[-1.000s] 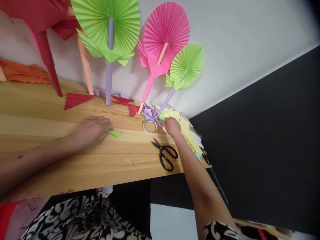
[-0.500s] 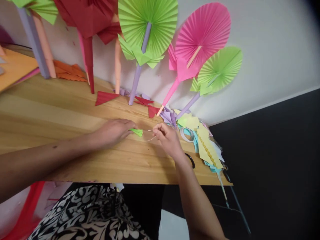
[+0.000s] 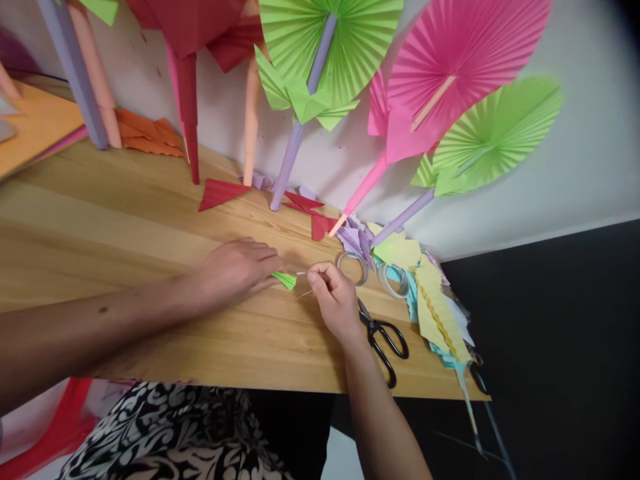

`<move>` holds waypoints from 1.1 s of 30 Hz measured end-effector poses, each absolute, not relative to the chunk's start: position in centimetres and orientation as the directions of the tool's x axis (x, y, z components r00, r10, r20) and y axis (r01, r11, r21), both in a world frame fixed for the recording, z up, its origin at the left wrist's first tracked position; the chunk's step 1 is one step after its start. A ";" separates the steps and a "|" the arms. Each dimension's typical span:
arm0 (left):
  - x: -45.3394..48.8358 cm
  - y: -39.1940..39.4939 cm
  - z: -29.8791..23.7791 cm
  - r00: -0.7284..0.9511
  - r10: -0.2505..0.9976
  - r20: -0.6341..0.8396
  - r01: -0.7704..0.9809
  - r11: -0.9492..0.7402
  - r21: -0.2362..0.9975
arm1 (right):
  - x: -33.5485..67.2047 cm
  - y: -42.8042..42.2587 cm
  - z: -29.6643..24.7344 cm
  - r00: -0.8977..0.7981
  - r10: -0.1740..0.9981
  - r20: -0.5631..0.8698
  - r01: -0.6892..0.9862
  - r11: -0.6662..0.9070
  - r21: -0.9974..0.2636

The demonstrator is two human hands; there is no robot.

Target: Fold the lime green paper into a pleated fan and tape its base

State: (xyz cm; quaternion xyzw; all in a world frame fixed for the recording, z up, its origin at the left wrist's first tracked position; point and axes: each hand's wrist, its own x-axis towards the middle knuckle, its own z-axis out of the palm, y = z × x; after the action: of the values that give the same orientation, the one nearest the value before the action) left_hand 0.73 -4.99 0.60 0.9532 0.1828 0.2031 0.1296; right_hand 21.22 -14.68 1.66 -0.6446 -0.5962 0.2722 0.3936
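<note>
My left hand (image 3: 235,270) lies on the wooden table (image 3: 125,227) and presses down a small folded green paper piece (image 3: 285,280) with its fingertips. My right hand (image 3: 334,300) is just to the right of that piece, fingers pinched on a thin whitish strip (image 3: 303,273) that reaches toward the green paper. Black scissors (image 3: 383,337) lie right beside my right wrist. Two tape rolls (image 3: 353,265) rest a little beyond my right hand.
Pleated paper fans on sticks lean on the wall: green (image 3: 330,40), pink (image 3: 460,47), a smaller green (image 3: 495,130), and red shapes (image 3: 190,27). Red scraps (image 3: 220,193), orange paper (image 3: 145,133) and a heap of yellow and teal offcuts (image 3: 435,307) lie on the table, whose edge is near me.
My right hand came back from the scrap pile at the right and now pinches a thin strip next to the green piece. The left hand stayed put; the view shifted.
</note>
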 end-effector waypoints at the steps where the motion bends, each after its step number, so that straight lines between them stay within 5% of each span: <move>1: 0.7 -5.0 0.6 0.851 0.400 0.340 0.297 -0.901 0.317 | 21.2 -14.8 1.7 0.138 0.982 0.130 0.571 0.028 -0.821; 16: 1.0 -4.7 -0.3 0.862 0.419 0.285 0.349 -0.898 0.268 | 21.5 -14.9 1.5 0.238 0.953 0.187 0.647 -0.012 -0.762; 24: 1.6 -5.3 0.2 0.765 0.455 0.455 0.279 -0.872 0.403 | 20.2 -15.0 1.1 0.068 0.990 0.126 0.655 0.051 -0.754; 33: 1.8 -5.5 1.2 0.790 0.429 0.439 0.241 -0.875 0.421 | 21.4 -14.4 1.4 -0.002 0.990 0.138 0.719 0.097 -0.688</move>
State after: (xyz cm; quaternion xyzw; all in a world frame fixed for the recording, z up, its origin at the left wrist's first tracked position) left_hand 1.80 -5.54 1.15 0.9298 0.1799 0.2697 0.1743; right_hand 21.44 -14.44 1.40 -0.6351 -0.6729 0.2193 0.3095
